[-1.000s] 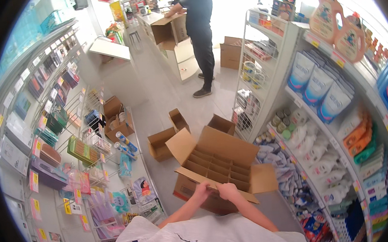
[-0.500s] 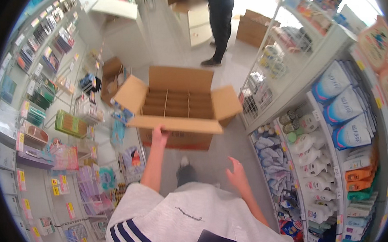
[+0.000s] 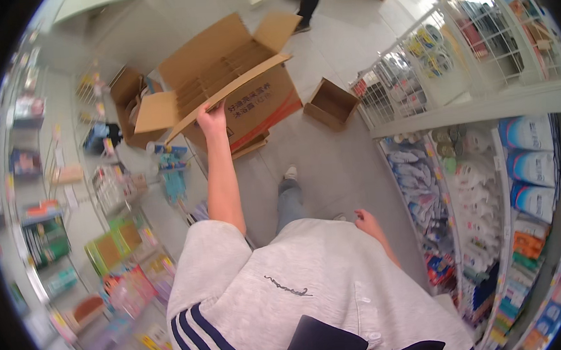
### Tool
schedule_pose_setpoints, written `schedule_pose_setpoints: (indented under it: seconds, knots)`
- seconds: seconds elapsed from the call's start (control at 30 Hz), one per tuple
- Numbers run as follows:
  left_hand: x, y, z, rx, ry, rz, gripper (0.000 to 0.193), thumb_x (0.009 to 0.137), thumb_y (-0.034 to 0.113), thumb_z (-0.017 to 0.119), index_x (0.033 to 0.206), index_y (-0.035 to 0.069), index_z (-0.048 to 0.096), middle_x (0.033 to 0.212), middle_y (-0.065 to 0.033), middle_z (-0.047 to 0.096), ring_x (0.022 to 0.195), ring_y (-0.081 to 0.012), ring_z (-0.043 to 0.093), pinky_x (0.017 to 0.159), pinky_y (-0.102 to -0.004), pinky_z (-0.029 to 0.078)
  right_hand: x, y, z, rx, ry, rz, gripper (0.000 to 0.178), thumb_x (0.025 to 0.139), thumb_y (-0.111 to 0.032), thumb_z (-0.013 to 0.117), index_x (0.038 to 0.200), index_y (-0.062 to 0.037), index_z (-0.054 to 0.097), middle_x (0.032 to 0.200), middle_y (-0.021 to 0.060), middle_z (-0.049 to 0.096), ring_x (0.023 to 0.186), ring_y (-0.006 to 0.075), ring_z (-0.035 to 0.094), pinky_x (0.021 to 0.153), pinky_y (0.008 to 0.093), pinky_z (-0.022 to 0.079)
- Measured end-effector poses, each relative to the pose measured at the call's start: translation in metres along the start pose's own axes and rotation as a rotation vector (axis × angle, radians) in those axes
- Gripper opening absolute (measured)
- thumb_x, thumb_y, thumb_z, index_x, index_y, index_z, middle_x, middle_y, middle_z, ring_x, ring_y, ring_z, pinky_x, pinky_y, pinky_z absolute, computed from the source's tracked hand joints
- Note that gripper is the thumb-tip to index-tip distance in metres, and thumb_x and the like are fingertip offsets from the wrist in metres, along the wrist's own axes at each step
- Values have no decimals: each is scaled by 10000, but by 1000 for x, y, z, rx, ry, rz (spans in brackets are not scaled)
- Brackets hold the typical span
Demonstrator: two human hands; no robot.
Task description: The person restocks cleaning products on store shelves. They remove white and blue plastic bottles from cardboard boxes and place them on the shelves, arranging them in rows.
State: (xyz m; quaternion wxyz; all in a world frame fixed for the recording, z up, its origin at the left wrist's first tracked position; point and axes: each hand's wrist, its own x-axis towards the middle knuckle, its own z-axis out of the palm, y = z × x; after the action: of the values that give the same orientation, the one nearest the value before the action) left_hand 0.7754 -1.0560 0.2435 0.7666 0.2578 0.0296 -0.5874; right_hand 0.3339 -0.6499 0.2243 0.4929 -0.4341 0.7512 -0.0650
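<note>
My left hand (image 3: 211, 119) is closed on the near top flap of a large brown cardboard box (image 3: 250, 109), thumb and fingers pinching its edge. The box stands tilted at an angle to me, its flaps spread. Cardboard dividers (image 3: 212, 79) split its inside into several cells, and I see no goods in them. Down by my right side, my right hand (image 3: 367, 221) hangs over the floor with nothing in it. Its fingers look loosely bent and apart, and it touches nothing.
A small open cardboard box (image 3: 332, 104) sits right of the large one; another brown box (image 3: 134, 104) is at its left. Stocked shelves (image 3: 470, 188) line my right, a hanging goods rack (image 3: 94, 214) my left. A person's leg (image 3: 308, 1) stands ahead.
The large box has swung left and turned, with my left hand still on its flap. My right hand has drawn back toward my body. The small box has come into view.
</note>
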Motion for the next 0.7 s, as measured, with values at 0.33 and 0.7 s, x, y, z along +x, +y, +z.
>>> schedule_pose_setpoints:
  seconds: [0.33, 0.7]
  knots:
    - [75, -49, -136, 158, 490, -481, 542, 802, 134, 460, 1318, -19, 392, 1433, -157, 321, 1341, -361, 292, 1115, -637, 150, -4, -51, 13, 10, 137, 251, 426, 782, -152, 578, 1202, -79, 591, 1161, 183, 632, 1084, 344, 598, 918, 418, 480]
    - [74, -41, -242, 346, 793, -833, 738, 896, 521, 438, 1449, 78, 229, 1497, -105, 303, 1326, -320, 387, 1055, -577, 320, -43, -48, 40, 181, 168, 473, 429, 775, -158, 590, 1193, -64, 601, 1120, 178, 647, 1029, 301, 623, 887, 389, 493]
